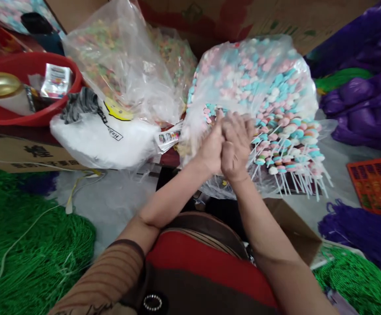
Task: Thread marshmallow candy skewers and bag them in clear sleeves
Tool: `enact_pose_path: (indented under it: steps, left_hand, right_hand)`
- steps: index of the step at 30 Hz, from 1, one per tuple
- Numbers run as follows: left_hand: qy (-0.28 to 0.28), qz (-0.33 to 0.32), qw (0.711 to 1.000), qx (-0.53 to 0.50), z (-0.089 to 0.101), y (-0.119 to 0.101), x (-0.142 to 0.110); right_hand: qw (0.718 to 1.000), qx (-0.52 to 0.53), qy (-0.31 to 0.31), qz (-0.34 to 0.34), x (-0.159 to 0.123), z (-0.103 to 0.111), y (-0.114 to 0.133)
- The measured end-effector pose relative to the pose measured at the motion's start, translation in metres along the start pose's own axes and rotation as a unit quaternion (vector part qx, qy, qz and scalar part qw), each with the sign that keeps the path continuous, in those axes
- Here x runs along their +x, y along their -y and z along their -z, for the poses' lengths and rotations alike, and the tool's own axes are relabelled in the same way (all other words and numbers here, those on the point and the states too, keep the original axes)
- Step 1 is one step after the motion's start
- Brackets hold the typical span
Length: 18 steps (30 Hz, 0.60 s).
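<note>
My left hand (213,146) and my right hand (235,146) meet in front of me, pressed against each other with the fingers closed. Whatever lies between them, if anything, is hidden, and the fingers are slightly blurred. Just beyond is a large clear plastic bag (236,81) full of pink, blue and white candy pieces. Several candy skewers on white sticks (291,144) lie piled to the right of my right hand. Left of my left hand, a small stack of printed labels (170,138) rests beside a white plastic packet (111,140).
A red basin (74,83) with a gold-lidded tub stands at the left. Behind the packet is a clear bag of multicoloured pieces (111,57). Green strands (33,245) cover the floor at left. Purple bundles (368,105) and an orange crate (376,181) lie at right.
</note>
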State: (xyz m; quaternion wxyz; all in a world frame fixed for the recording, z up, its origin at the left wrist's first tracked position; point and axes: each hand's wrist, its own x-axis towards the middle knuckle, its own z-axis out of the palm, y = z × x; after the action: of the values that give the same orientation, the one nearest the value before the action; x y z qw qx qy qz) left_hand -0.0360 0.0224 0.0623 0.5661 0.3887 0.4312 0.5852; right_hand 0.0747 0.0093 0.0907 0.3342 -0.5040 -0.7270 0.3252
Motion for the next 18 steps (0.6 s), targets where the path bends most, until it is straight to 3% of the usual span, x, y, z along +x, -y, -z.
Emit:
enact_pose_path:
  steps: [3,5,8,10,14,18]
  left_hand:
    - [0.047,-0.006,0.998,-0.051,0.012,-0.028,-0.028]
    - [0.025,-0.055,0.997,-0.049,0.036,-0.038,-0.042]
    - [-0.123,-0.142,0.982,0.032,0.074,-0.026,-0.052]
    - [-0.196,-0.148,0.962,0.121,0.091,-0.005,-0.057]
    - [-0.194,-0.107,0.941,0.255,0.101,0.040,-0.066]
    - [-0.137,-0.058,0.969,0.199,0.080,0.059,-0.069]
  right_hand:
    - [0.987,-0.066,-0.148,0.020,0.020,-0.003,-0.059]
    - [0.976,-0.073,-0.205,0.027,0.017,-0.004,-0.084]
    - [0.990,-0.073,-0.106,0.050,-0.001,-0.020,-0.088]
    - [0.992,-0.113,-0.014,0.049,-0.013,-0.041,-0.077]
    - [0.979,-0.188,0.066,0.052,-0.022,-0.081,-0.063]
    - [0.980,-0.177,0.061,0.069,-0.015,-0.090,-0.076]
